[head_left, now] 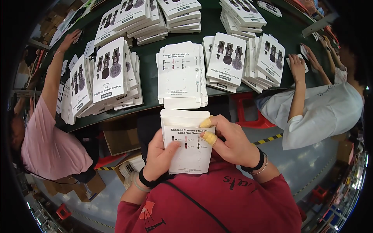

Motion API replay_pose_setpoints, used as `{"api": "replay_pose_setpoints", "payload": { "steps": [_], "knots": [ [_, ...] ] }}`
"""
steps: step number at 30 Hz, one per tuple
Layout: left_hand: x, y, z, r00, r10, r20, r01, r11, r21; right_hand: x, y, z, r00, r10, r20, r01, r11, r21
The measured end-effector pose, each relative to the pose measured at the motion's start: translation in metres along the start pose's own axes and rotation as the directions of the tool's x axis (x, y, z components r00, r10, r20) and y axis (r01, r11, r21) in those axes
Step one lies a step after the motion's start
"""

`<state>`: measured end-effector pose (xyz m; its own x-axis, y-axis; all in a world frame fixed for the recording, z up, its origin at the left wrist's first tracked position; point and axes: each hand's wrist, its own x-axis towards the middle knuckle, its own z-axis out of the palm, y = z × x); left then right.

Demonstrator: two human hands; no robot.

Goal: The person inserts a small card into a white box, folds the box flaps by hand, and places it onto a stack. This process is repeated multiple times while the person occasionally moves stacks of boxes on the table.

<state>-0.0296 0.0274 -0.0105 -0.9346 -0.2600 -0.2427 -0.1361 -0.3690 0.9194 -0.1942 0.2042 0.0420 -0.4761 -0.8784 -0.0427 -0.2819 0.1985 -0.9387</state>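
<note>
In front of my chest I hold a flat white microphone box (189, 160), its printed back facing me and its top flap up. My left hand (158, 154) is closed round the box's left edge, thumb lying on the printed face. Yellow tape wraps the thumb and forefinger of my right hand (236, 144), which pinches the upper right corner by the flap. Just beyond, at the table's near edge, lies a pile of similar flat white boxes (180, 87), backs up.
Stacks of microphone boxes (110, 73) stand left on the dark green table (149, 58), with more boxes (226, 58) to the right and behind. One co-worker (58, 143) reaches in from the left; another (314, 105) handles a white piece at right. A red stool (248, 112) stands below the table edge.
</note>
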Motion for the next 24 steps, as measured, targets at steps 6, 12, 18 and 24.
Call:
{"api": "replay_pose_setpoints", "payload": {
  "steps": [6,12,18,24],
  "knots": [
    [0.005,0.014,0.021,0.925,0.348,-0.154,-0.341,0.937,0.072,-0.001,-0.004,0.003,0.991,0.078,-0.112,-0.047,0.965,0.259],
    [-0.002,0.004,0.004,0.923,0.381,0.057,-0.379,0.872,0.309,0.011,0.008,-0.001,0.954,0.197,0.225,-0.294,0.47,0.832],
    [-0.004,0.0,0.003,0.923,0.378,0.071,-0.374,0.839,0.395,0.011,-0.007,-0.008,0.99,0.086,0.109,-0.125,0.895,0.428],
    [0.0,0.016,0.02,0.942,0.33,-0.055,-0.327,0.943,0.057,0.01,-0.002,-0.008,0.983,-0.153,0.104,0.114,0.942,0.315]
  ]
}}
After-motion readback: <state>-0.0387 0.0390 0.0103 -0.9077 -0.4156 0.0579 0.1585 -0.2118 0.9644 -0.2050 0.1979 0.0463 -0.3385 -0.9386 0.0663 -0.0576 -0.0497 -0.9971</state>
